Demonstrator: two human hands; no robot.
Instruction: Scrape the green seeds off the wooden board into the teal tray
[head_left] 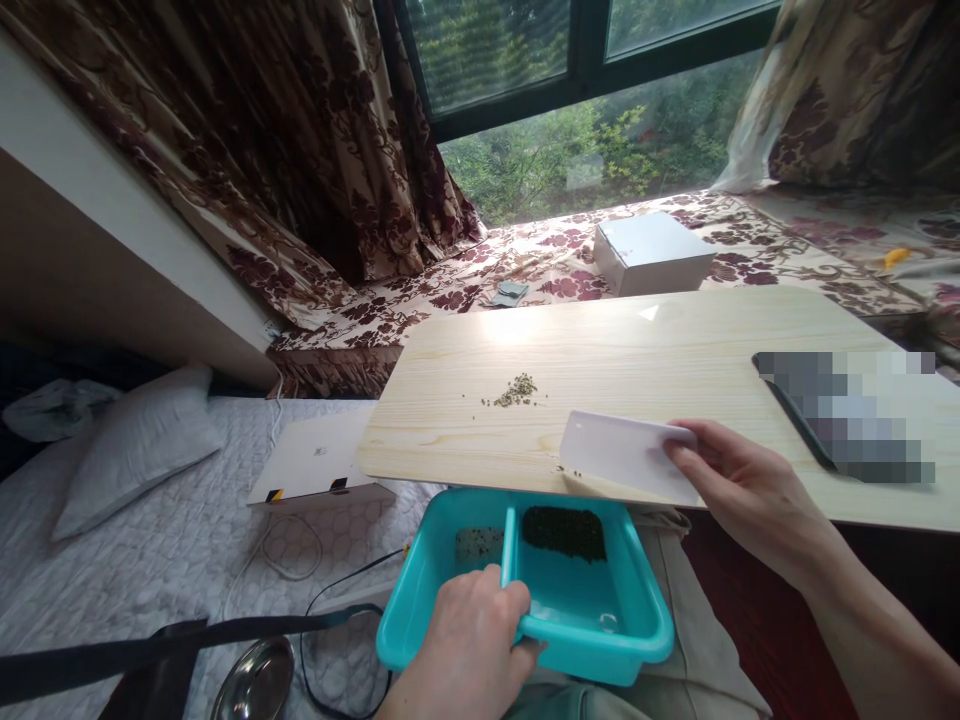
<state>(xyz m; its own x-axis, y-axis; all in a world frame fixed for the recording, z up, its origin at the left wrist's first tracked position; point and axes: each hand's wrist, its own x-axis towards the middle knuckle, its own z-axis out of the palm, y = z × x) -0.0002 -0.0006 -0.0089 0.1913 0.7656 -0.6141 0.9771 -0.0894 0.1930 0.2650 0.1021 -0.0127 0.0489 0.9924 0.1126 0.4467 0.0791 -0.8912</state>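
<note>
A turquoise two-compartment tub (652,600) sits just below the front edge of the wooden tabletop (637,350). My left hand (480,630) is closed on the near end of its divider. Dark granules (564,532) lie in the right compartment, with a few scattered bits in the left one. Between the thumb and fingers of my right hand (735,465) is a thin white translucent plastic plate (619,450), held tilted over the table's front edge. A few granules lie by its lower left edge. Farther back, a small loose pile of greenish-brown granules (517,390) rests on the tabletop.
A dark flat device (802,420), partly blurred out, lies on the table's right. Behind the table, a white box (652,250) stands on the floral window ledge. To the left, another white box (322,460), a metal bowl (256,680), cables and a pillow (139,440) lie on the bed.
</note>
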